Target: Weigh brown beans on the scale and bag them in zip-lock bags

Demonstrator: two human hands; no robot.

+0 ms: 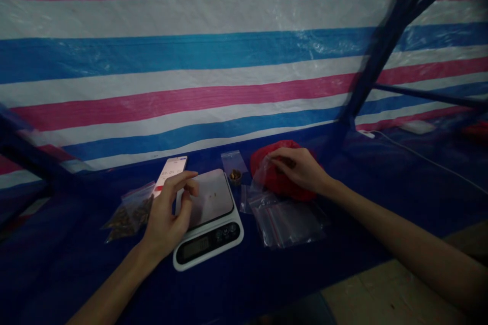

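Two hands are at work over the blue bench. The left hand [165,216] is loosely curled above the left side of the scale, thumb and fingertips apart with a gap between them; nothing can be made out in it. The right hand [299,170] pinches one clear bag [261,172] between thumb and fingers, holding it up in front of one red bundle [284,190].

Under the left hand stands the single white scale [238,233], with one metal plate [217,183] and one dark display panel whose digits are too faint to read. Two tiny bits [212,195] lie on the plate.

Just below the right hand, several flat zip bags [290,223] with red strips lie overlapping; their exact number cannot be told. Between scale and red bundle is one small cup [235,177] holding brown pieces, with one flat clear bag [232,160] just behind it.

Left of the scale are bags of brown pieces [127,216], apparently two, overlapping. One phone [173,167] with a lit screen lies behind the left hand.

Farther right, one white cable [419,155] crosses the bench [213,299]. One striped sheet [190,51] hangs behind everything.
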